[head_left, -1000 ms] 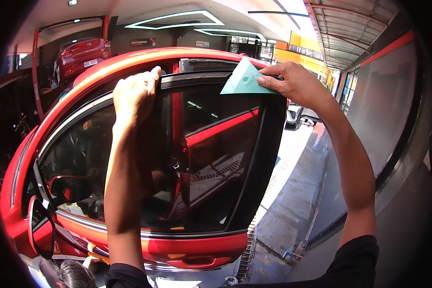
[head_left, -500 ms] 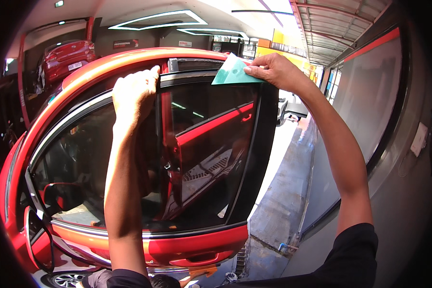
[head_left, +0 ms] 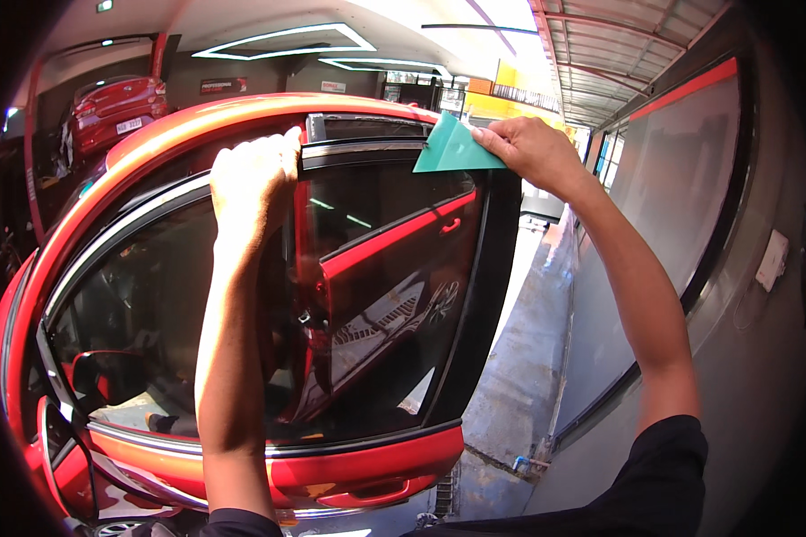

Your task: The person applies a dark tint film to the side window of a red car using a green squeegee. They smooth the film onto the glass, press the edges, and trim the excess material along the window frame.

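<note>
A red car door (head_left: pixel 363 470) stands open in front of me, its dark window (head_left: pixel 381 295) filling the middle of the view. My left hand (head_left: pixel 255 183) is closed over the upper window frame (head_left: pixel 363 148), with its fingertips hidden behind the edge. At the frame's upper right corner, my right hand (head_left: pixel 537 152) pinches a thin green squeegee (head_left: pixel 452 148) between thumb and fingers. The squeegee's flat lower edge lies against the top of the window, near the black rear pillar of the door. Whether it presses on the glass or the trim I cannot tell.
The car's side mirror (head_left: pixel 65 461) juts out at lower left. A grey wall panel with a red strip (head_left: pixel 690 179) runs along the right. Behind, another red car (head_left: pixel 119 112) is raised up. Wet-looking concrete floor (head_left: pixel 524 340) lies right of the door.
My right hand and the squeegee have shifted slightly right and down along the frame's top. The left hand keeps its grip on the frame. The whole view has tilted a little.
</note>
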{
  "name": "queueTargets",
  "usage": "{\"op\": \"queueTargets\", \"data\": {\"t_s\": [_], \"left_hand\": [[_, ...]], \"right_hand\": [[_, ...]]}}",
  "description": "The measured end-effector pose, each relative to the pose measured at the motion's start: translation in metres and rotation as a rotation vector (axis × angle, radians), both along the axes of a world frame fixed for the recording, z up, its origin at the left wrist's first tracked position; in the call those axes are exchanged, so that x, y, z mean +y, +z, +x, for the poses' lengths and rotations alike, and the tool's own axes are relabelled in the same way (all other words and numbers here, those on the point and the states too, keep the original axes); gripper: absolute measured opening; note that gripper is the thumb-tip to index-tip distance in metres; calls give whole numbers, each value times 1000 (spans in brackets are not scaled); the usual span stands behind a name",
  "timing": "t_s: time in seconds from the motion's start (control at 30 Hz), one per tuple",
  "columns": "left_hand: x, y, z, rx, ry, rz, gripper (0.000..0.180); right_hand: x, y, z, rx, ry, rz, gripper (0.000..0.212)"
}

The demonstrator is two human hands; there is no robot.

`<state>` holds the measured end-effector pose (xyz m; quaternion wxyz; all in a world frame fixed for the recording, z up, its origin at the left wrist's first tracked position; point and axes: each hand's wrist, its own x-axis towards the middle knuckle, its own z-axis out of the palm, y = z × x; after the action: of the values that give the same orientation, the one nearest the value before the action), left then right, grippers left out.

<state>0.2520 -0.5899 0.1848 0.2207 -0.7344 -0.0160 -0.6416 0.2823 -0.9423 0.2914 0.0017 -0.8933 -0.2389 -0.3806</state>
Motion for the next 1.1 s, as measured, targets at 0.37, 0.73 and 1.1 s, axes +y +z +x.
{"op": "queueTargets", "data": {"t_s": [0.37, 0.73, 1.1], "left_hand": [[3, 1, 4, 45, -74, -30, 15], [7, 3, 0, 11, -126, 1, 17], [-85, 50, 11, 514, -718, -186, 40]], "right_hand": [[19, -6, -10, 3, -97, -6, 53], [44, -7, 1, 71, 40, 275, 61], [-112, -111, -47, 655, 584, 1178, 70]]}}
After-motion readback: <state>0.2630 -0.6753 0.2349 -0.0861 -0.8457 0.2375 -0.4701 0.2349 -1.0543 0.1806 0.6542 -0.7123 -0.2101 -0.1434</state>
